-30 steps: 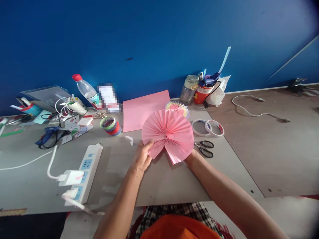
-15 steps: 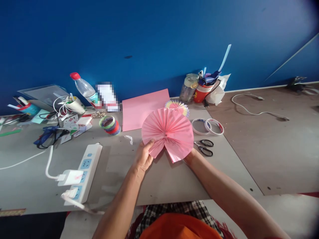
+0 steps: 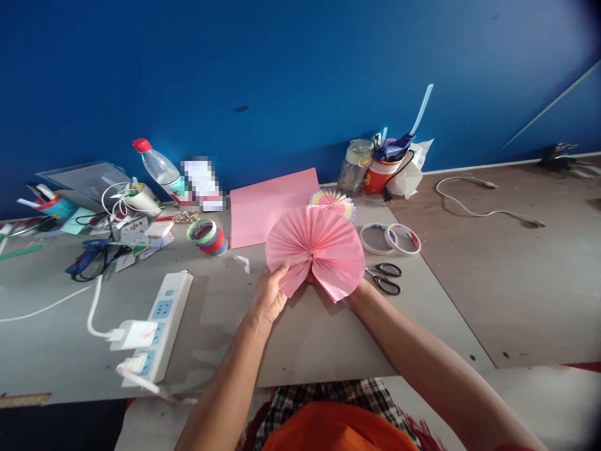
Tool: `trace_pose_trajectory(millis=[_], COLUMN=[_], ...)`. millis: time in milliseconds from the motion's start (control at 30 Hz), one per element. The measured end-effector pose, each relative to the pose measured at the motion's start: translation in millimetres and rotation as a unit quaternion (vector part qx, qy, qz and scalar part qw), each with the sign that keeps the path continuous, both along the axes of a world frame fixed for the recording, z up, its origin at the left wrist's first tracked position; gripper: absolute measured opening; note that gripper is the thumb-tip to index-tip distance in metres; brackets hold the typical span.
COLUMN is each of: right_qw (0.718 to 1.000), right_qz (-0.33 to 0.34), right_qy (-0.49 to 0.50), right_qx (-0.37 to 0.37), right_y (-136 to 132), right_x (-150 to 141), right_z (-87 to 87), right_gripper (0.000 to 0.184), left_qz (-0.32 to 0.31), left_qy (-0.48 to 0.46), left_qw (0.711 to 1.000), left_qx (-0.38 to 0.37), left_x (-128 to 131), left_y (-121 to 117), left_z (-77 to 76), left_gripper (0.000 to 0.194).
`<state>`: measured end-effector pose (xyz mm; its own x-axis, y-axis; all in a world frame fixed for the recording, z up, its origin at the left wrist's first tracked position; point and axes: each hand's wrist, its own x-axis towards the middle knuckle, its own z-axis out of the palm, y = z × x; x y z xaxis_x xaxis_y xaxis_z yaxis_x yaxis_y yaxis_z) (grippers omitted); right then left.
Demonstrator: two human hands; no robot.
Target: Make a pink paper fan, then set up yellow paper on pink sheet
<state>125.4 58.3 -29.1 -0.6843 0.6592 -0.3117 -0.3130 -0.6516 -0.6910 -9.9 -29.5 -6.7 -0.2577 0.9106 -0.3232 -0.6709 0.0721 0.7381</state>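
A pleated pink paper fan (image 3: 314, 241), spread into a nearly full circle with a gap at the bottom, is held up above the table. My left hand (image 3: 272, 290) grips its lower left edge, thumb on the front face and fingers behind. Under the lower right part lies my right hand (image 3: 357, 294); its fingers are mostly hidden behind the paper. Just beyond the fan are a pink sheet (image 3: 253, 213) and a smaller pink, yellow and purple pleated fan (image 3: 345, 203). Black-handled scissors (image 3: 387, 279) rest to the right.
Two tape rolls (image 3: 407, 239) sit behind the scissors. A stack of coloured tape rolls (image 3: 208, 236) stands to the left, with a white power strip (image 3: 171, 313) in front. A jar (image 3: 355, 166) and a red cup (image 3: 380, 175) of tools line the blue wall.
The pink fan's lower right edge has risen slightly and the gap at its bottom has widened. My left hand keeps its hold.
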Motion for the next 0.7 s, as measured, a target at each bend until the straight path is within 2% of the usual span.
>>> trace_pose_trajectory(millis=[167, 333, 467, 600, 700], right_qw=[0.99, 0.988, 0.993, 0.998, 0.996], right_qz=[-0.006, -0.065, -0.068, -0.067, -0.071], right_qy=[0.1, 0.119, 0.085, 0.006, -0.055], right_qx=[-0.096, -0.072, -0.05, -0.001, 0.014], right_y=[-1, 8, 19, 24, 25], right_x=[11, 25, 36, 40, 40], right_z=[4.8, 19.9, 19.3, 9.4, 4.6], right_gripper=[0.025, 0.037, 0.051, 0.029, 0.026], left_qz=[0.008, 0.035, 0.038, 0.025, 0.031], left_qy=[0.025, 0.077, 0.114, 0.128, 0.129], left_qw=[1.0, 0.996, 0.992, 0.991, 0.991], left_qx=[-0.013, -0.022, -0.026, 0.012, 0.022], left_x=[-3, -5, -6, -6, -6], left_y=[2, 4, 3, 2, 4], left_z=[-1.2, -0.3, -0.2, -2.2, -3.0], left_gripper=[0.032, 0.041, 0.043, 0.042, 0.042])
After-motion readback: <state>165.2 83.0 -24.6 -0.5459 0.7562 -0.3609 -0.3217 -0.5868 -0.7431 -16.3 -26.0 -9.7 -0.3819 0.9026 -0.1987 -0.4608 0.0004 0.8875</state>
